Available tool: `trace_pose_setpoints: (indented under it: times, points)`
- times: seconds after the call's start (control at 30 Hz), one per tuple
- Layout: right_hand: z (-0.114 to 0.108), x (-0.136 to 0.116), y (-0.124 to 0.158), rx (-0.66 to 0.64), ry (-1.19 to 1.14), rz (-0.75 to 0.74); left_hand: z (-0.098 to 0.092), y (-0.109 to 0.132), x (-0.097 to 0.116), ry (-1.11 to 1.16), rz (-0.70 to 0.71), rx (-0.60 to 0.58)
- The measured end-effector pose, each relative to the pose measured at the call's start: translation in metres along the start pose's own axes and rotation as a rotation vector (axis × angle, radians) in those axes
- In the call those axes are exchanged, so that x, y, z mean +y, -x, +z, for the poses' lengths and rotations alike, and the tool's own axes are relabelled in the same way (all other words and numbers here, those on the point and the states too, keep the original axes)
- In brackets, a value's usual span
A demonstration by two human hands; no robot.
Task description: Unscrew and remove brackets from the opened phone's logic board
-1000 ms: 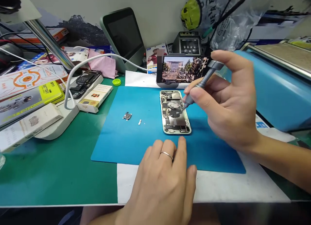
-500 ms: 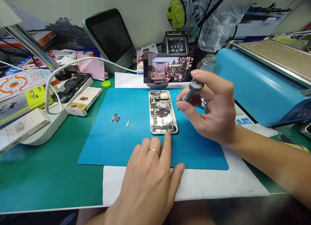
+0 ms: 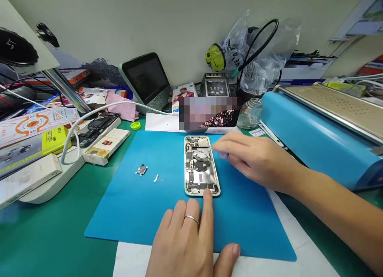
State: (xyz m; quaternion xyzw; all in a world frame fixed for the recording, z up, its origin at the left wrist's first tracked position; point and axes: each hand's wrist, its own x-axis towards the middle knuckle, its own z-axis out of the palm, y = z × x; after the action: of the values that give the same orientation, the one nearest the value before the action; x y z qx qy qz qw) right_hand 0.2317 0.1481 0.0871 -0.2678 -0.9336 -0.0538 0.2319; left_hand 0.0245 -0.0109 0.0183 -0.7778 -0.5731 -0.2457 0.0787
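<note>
On the blue mat in the middle of the bench lies the opened phone. Its back is off, the board and coil are showing, and its long side runs away from the person.

The left hand rests flat on the mat just short of it, fingers loosely together, with a ring on one of them. One fingertip presses against the phone's near edge, so the phone is pinned in place.

The right hand is low over the mat on the right, palm down, fingers stretched toward the phone's right edge and just beside it. The tips are blurred, and I cannot tell whether they pinch anything or are bare.

From where I stand, the phone is being steadied rather than worked on; nothing is inside the frame. Any move into that frame calls for a fine, steady point and a light touch, since the parts are small and close-packed. The left finger also has to stop the phone sliding.

To the left on the mat, well apart from the phone, lie a small dark component and a tiny white part. Behind the phone stand a propped screen and a glass jar.
</note>
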Motion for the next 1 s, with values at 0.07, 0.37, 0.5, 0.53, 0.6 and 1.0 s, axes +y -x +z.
trace_pose_setpoints:
  times: [0.07, 0.37, 0.5, 0.53, 0.6, 1.0]
  points:
    - [0.001, 0.008, 0.003, -0.097, 0.008, -0.072, 0.002, 0.0, -0.001, -0.004, 0.003, 0.029]
    - [-0.008, 0.005, -0.004, -0.356, -0.041, -0.056, -0.002, -0.002, -0.001, 0.001, 0.015, -0.011]
    - [-0.012, 0.003, -0.007, -0.407, -0.077, -0.042, -0.002, -0.002, -0.002, -0.019, 0.031, -0.04]
    - [-0.012, 0.003, -0.006, -0.41, -0.079, -0.037, -0.002, -0.002, -0.002, -0.021, 0.027, -0.047]
    - [-0.01, 0.004, -0.006, -0.406, -0.077, -0.032, -0.002, -0.001, -0.003, -0.023, 0.021, -0.057]
    - [-0.005, 0.007, -0.005, -0.364, 0.04, -0.047, -0.003, -0.004, -0.003, -0.02, 0.035, -0.091]
